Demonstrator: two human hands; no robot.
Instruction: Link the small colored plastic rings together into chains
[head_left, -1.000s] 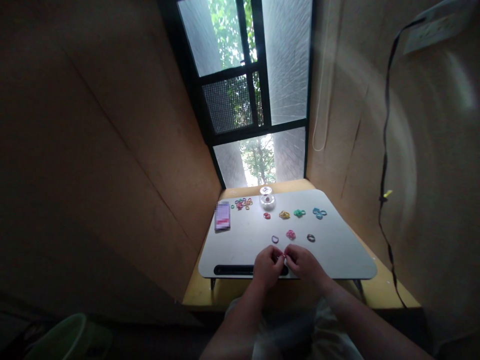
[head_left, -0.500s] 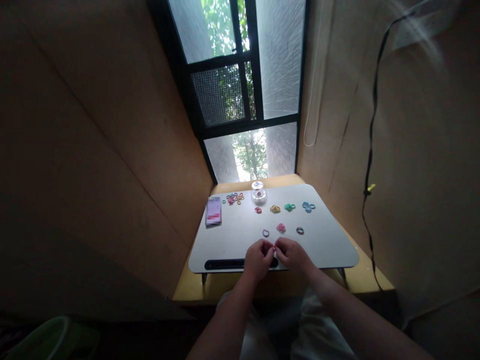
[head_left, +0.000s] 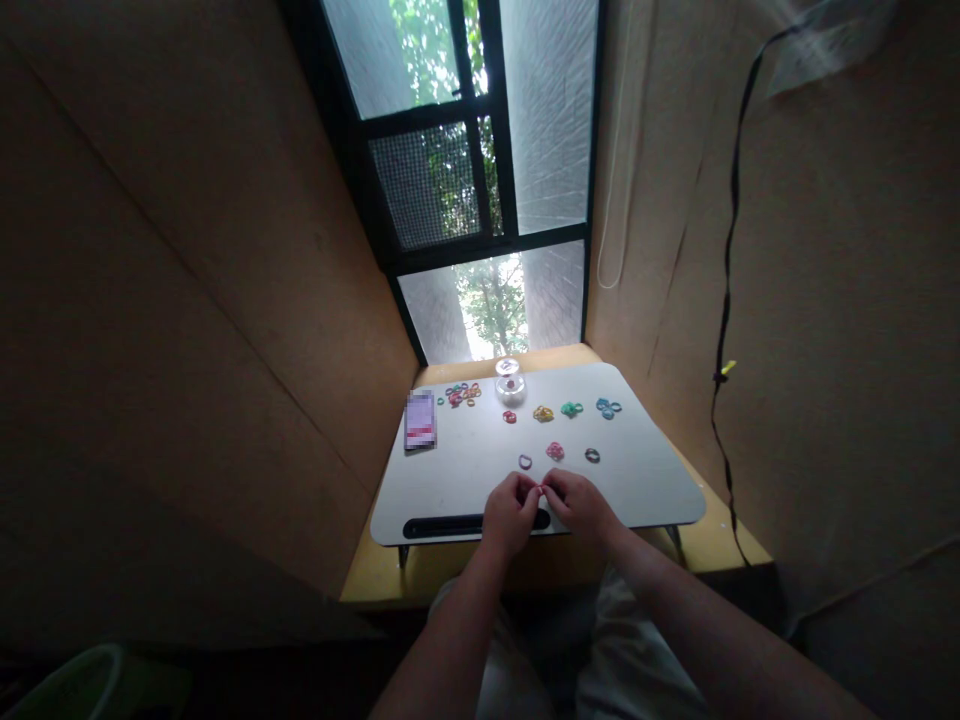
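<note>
My left hand (head_left: 511,510) and my right hand (head_left: 577,503) meet at the fingertips over the front of a white lap table (head_left: 457,475). Both are closed on a small reddish thing (head_left: 541,490), too small to name. Just beyond them lie a purple band (head_left: 525,462), a pink pile of bands (head_left: 555,451) and a dark band (head_left: 592,455). Farther back sit red bands (head_left: 509,417), yellow bands (head_left: 543,413), green bands (head_left: 571,409) and blue bands (head_left: 608,408). A mixed-colour pile (head_left: 461,394) is at the back left.
A clear round container (head_left: 510,388) stands near the back edge. The phone (head_left: 420,420) lies at the left. A black slot (head_left: 442,526) runs along the front edge, partly behind my left hand. Walls rise on both sides, with a window (head_left: 491,300) beyond.
The whole view has shifted slightly, so the table appears a little farther left and higher. My hands remain together at the fingertips, in nearly the same pose.
</note>
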